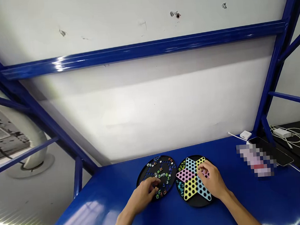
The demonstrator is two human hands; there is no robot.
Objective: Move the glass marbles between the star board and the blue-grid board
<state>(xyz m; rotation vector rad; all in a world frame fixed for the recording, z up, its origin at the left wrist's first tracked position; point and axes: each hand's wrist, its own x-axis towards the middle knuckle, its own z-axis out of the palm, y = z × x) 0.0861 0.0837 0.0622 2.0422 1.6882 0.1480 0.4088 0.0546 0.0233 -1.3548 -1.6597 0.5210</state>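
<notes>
A Chinese checkers board (188,177) with a pink, yellow and light blue star lies on the blue surface, small marbles (181,187) in the black wells beside the star. My right hand (211,179) is over its right part, fingers pinched together; whatever is between the fingertips is hidden or too small to name. Left of the board is a round black tray (144,173), touching it or nearly so, with many coloured glass marbles (162,175) scattered inside. Over the tray's near left edge hovers my left hand (146,192), fingers bent and apart from the thumb, nothing visible in them.
The blue table (95,205) meets a white wall (155,108) behind a blue metal frame (145,49). To the right are a phone (273,152), a blurred pinkish item (256,161), a white charger (245,135) and cables (298,138).
</notes>
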